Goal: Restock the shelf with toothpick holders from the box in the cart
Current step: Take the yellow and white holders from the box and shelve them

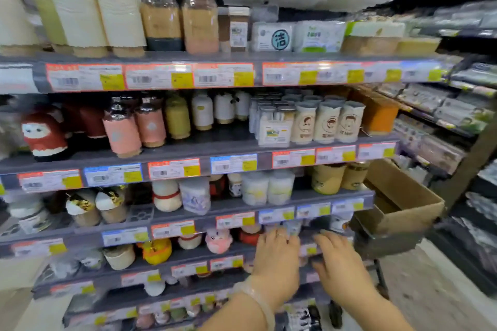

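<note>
Two hands are stretched out toward a low shelf [188, 255] in a shop. The left hand [278, 252] is seen from the back, with its fingers reaching in past the shelf edge. The right hand [337, 258] is just beside it, fingers fairly straight and a little spread. What the fingertips touch is hidden, so the grip cannot be told for either hand. Small toothpick holders [217, 240] are stood upright on that shelf, tall side up. One is pink and soft-looking, like a bunny; a round yellow one [157, 250] is near it. A brown cardboard box [400, 196] is sat open in the dark cart [387, 244] to the right.
</note>
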`<state>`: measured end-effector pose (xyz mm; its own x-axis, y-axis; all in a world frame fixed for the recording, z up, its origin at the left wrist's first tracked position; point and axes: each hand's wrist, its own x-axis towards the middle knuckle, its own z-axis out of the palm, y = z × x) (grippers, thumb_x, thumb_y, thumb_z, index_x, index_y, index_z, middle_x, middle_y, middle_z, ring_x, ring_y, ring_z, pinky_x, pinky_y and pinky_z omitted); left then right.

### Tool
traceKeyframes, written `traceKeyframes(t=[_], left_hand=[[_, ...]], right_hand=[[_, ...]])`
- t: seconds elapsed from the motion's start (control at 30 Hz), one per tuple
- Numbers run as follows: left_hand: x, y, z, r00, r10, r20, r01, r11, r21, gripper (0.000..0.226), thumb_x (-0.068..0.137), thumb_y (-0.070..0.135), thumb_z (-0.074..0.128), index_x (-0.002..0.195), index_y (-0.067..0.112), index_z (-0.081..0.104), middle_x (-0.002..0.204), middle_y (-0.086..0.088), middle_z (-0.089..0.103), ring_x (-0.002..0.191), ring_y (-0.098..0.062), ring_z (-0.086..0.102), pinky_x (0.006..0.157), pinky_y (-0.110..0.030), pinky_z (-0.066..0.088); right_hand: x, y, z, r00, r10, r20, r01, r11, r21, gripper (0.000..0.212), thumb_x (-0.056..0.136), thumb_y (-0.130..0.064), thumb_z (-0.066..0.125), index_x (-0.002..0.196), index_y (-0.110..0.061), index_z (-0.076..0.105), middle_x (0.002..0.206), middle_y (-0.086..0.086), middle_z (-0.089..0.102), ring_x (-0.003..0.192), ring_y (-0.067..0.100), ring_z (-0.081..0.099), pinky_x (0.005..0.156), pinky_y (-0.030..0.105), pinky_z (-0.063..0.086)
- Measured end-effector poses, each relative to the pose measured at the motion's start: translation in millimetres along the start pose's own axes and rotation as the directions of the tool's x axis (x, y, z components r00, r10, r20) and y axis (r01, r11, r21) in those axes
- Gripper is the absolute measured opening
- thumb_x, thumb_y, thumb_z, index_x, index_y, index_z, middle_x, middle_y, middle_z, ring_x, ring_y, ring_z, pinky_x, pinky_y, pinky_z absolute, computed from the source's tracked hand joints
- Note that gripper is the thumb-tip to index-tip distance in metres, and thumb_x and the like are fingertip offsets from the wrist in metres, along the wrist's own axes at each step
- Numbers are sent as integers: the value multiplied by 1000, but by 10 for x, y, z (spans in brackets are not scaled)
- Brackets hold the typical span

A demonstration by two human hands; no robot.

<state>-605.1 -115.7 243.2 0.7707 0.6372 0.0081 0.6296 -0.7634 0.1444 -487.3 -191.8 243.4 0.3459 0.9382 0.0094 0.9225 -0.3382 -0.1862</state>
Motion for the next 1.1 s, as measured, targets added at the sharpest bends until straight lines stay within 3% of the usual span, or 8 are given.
traceKeyframes(t=[0.3, 0.4, 0.53, 0.77, 0.93, 1.1], left_hand=[[262, 1466, 488, 988, 153, 26, -153, 988, 17, 42, 92, 21, 50, 132, 14, 39, 133, -10, 42, 123, -29, 38, 97, -39, 33], [376, 1759, 632, 983, 177, 51, -178, 984, 20, 45, 92, 23, 50, 134, 15, 39, 132, -8, 42, 123, -28, 38, 96, -37, 35], [625, 2086, 781, 970, 224, 98, -227, 974, 15, 39, 89, 18, 50, 127, 15, 42, 129, -8, 44, 120, -29, 41, 92, -38, 37], [1477, 2531, 990, 955, 272, 121, -274, 962, -4, 35, 90, 27, 53, 121, 15, 43, 127, -8, 44, 122, -30, 40, 96, -38, 35], [2480, 2707, 960, 962, 243, 121, -242, 970, -24, 46, 92, 31, 52, 133, 17, 38, 137, -8, 40, 127, -29, 36, 104, -40, 32], [3362, 2743, 826, 975, 188, 117, -184, 982, -45, 44, 91, 32, 55, 130, 19, 40, 135, -5, 43, 126, -26, 39, 102, -39, 36]], right_hand=[[-853, 1416, 7, 985, 174, 24, -172, 984, -52, 41, 93, -25, 50, 132, -15, 42, 138, 6, 41, 129, 26, 36, 103, 32, 29], [-1041, 1860, 128, 964, 265, 32, -265, 964, -12, 29, 91, -27, 52, 118, -18, 48, 128, 2, 47, 124, 24, 41, 94, 30, 34], [-1066, 2262, 162, 938, 339, 71, -341, 940, 26, 44, 92, -39, 53, 130, -18, 44, 140, -1, 41, 131, 23, 36, 102, 29, 34], [-623, 2865, 89, 935, 337, 115, -349, 931, 105, 42, 95, -27, 52, 133, -18, 39, 141, 0, 37, 130, 22, 34, 104, 28, 31], [132, 3479, -74, 921, 378, 98, -387, 917, 97, 44, 94, -30, 51, 135, -19, 39, 139, 1, 39, 127, 21, 36, 102, 29, 34], [1018, 3910, -223, 940, 335, 72, -341, 933, 116, 45, 91, -26, 54, 134, -23, 42, 139, -2, 43, 126, 20, 40, 105, 31, 37]])
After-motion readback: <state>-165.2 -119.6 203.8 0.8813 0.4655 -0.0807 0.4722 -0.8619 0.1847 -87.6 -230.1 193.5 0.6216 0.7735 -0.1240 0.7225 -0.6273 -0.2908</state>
